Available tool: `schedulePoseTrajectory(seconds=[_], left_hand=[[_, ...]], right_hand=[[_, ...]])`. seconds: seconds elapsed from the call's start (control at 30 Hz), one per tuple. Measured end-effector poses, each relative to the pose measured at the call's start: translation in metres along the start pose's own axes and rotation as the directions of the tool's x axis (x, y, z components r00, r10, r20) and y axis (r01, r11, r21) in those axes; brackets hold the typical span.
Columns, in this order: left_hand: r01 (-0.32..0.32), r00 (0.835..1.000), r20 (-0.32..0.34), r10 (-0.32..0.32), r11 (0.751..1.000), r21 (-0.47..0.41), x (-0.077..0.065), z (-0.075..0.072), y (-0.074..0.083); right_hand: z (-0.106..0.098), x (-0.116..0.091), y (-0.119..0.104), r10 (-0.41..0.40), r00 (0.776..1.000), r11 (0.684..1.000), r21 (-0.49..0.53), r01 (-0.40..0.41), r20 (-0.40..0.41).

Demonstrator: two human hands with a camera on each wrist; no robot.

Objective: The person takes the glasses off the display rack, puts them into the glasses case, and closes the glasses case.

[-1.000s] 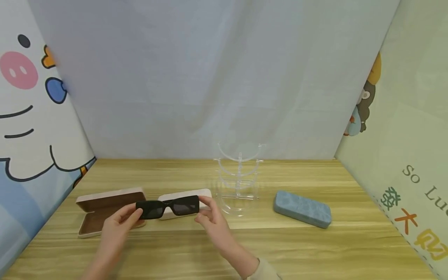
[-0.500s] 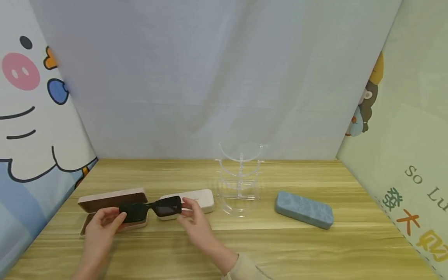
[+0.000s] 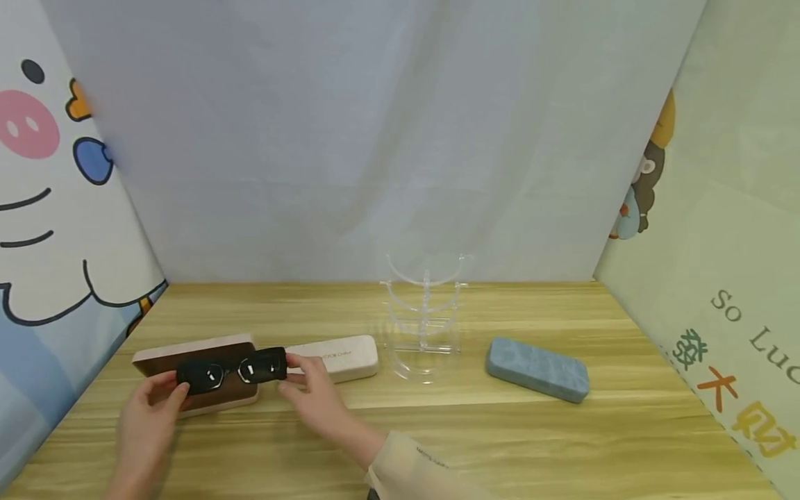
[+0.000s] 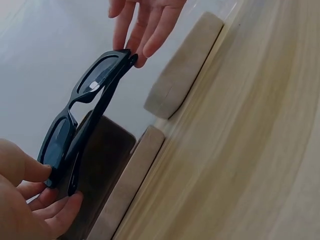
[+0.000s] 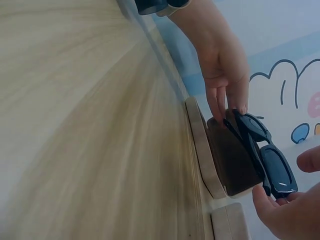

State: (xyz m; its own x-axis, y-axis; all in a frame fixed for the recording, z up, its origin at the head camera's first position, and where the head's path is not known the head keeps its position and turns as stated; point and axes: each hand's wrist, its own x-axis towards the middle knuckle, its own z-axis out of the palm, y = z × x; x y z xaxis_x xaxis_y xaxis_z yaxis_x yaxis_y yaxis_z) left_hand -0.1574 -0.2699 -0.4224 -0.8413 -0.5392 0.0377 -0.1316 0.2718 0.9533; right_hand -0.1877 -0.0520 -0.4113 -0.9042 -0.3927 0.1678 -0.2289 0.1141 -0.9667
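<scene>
Black sunglasses [image 3: 201, 377] are held up by their two ends, their temples folded behind the lenses in the left wrist view. At one end, my left hand [image 3: 148, 420] pinches the frame between thumb and fingers. My right hand [image 3: 321, 403] holds the other end by its fingertips. Just behind the sunglasses lies an open glasses case [image 3: 194, 345] with a pale shell and brown lining, partly hidden by them. In the right wrist view the sunglasses [image 5: 276, 167] hang over the case's brown inside [image 5: 232, 160].
A closed white glasses case [image 3: 350, 357] lies right of the open one. Beyond it stands a clear plastic tiered display stand [image 3: 424, 340]. Farther right is a blue glasses case [image 3: 537, 369] on the wooden table [image 3: 500, 451]. A pale cloth [image 3: 300, 139] hangs behind.
Both hands have moved left with the sunglasses, which now overlap the open case instead of the white one. Their lenses now catch bright reflections.
</scene>
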Motion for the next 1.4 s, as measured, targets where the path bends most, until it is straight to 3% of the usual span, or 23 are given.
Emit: schedulePoseTrajectory(seconds=[0.2, 0.4, 0.53, 0.77, 0.9, 1.13, 1.3, 1.4], left_hand=[[-0.019, 0.999, -0.024, 0.025, 0.974, 0.227, 0.009, -0.011, -0.007], [-0.070, 0.993, -0.071, 0.098, 0.944, 0.322, 0.015, -0.023, -0.016], [-0.109, 0.986, -0.083, 0.147, 0.930, 0.352, 0.016, -0.027, -0.022], [-0.101, 0.991, -0.040, 0.128, 0.911, 0.401, 0.020, -0.029, -0.028], [-0.105, 0.992, -0.021, 0.127, 0.893, 0.437, 0.022, -0.031, -0.029], [-0.215, 0.976, 0.070, 0.208, 0.841, 0.497, 0.024, -0.030, -0.034], [-0.179, 0.982, 0.141, 0.123, 0.834, 0.521, 0.025, -0.029, -0.034], [-0.192, 0.976, 0.188, 0.110, 0.839, 0.509, 0.026, -0.028, -0.034]], right_hand=[[0.014, 0.007, 0.004, 0.020, 0.999, 1.000, 0.004, -0.020, 0.030], [0.030, 0.012, 0.007, 0.014, 0.995, 0.999, 0.038, -0.018, 0.094], [0.038, 0.014, 0.007, 0.054, 0.994, 0.999, -0.014, -0.053, 0.097], [0.047, 0.017, 0.009, 0.111, 0.992, 0.992, -0.068, -0.107, 0.054], [0.050, 0.019, 0.011, 0.079, 0.996, 0.988, -0.136, -0.073, 0.045], [0.053, 0.022, 0.012, 0.048, 0.996, 0.962, -0.273, -0.028, 0.069], [0.055, 0.022, 0.009, 0.079, 0.994, 0.924, -0.380, -0.046, 0.071], [0.055, 0.022, 0.008, 0.081, 0.995, 0.894, -0.446, -0.045, 0.061]])
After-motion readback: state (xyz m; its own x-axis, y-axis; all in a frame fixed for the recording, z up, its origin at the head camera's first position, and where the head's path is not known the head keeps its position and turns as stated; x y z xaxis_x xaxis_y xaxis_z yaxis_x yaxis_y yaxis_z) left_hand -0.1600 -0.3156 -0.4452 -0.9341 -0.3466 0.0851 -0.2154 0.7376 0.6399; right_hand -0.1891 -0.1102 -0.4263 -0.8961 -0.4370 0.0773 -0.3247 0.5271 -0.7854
